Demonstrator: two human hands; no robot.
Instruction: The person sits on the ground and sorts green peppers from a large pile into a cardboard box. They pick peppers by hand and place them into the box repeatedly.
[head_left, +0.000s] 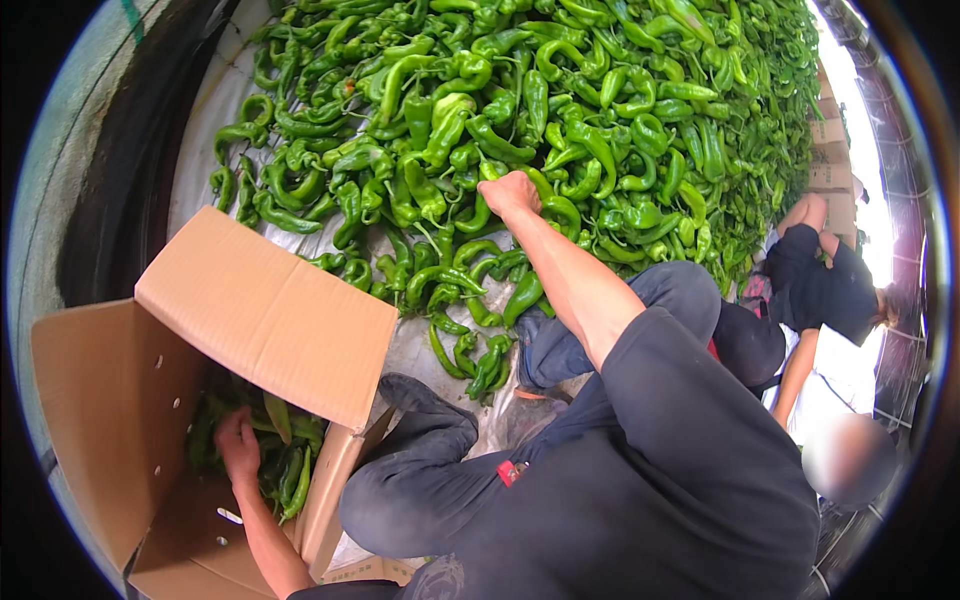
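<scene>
A large heap of green peppers (600, 135) spreads over a pale plastic sheet (217, 97) before me. My right hand (511, 193) reaches onto the heap's near part, its fingers curled down at a green pepper; whether it grips that pepper cannot be told. At the lower left stands a cardboard box (97, 390) with raised flaps and small holes in its walls. My left hand (240, 442) is inside it, over green peppers (289, 457) lying in the box. Its fingertips are partly hidden, and no pepper plainly shows in its grasp.
One cardboard flap (270, 307) leans between the box and the heap. Loose peppers (487, 364) lie near my folded legs. Other people (821, 285) sit close by at the right, beside stacked cardboard boxes (831, 165). Another piece of cardboard (371, 571) lies at the bottom.
</scene>
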